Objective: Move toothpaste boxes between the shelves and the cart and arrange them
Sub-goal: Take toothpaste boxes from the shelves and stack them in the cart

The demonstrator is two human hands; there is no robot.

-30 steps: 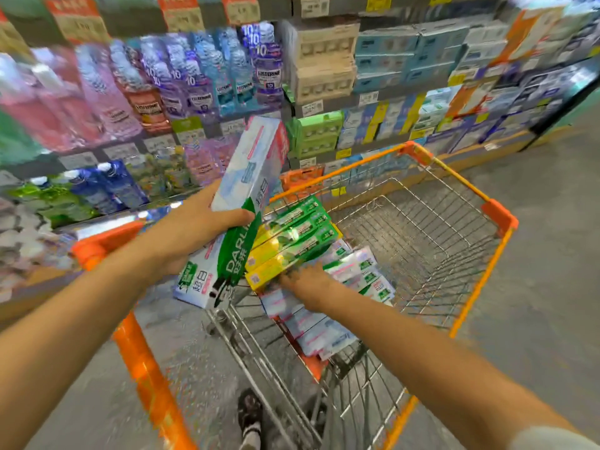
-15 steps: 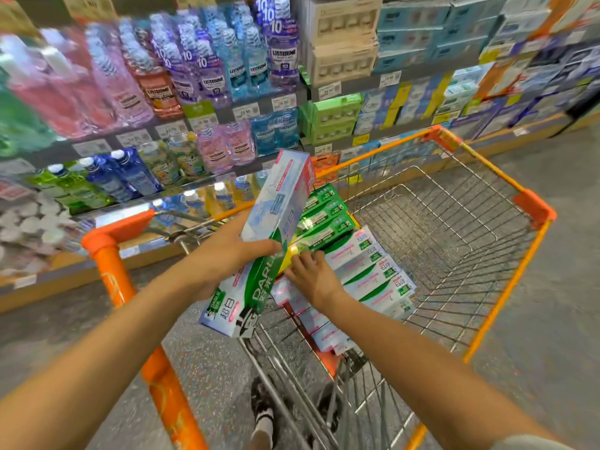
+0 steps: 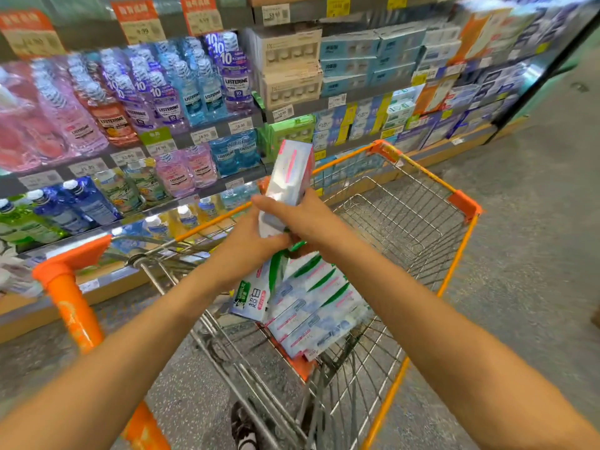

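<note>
Head view: both hands, left hand (image 3: 246, 245) and right hand (image 3: 305, 219), clamp a long toothpaste box (image 3: 282, 203) upright above the cart (image 3: 464, 203) stack; likely shelving next, needing a lift toward the shelves (image 3: 227, 125).

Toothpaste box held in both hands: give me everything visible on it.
The long white-and-green cardboard toothpaste box has pink markings near its top and green print with Chinese characters at its lower end. It stands nearly upright, top tilted slightly right, above the orange-framed wire cart. The left hand and right hand grip its middle. Beneath it lie stacked similar boxes.
</note>
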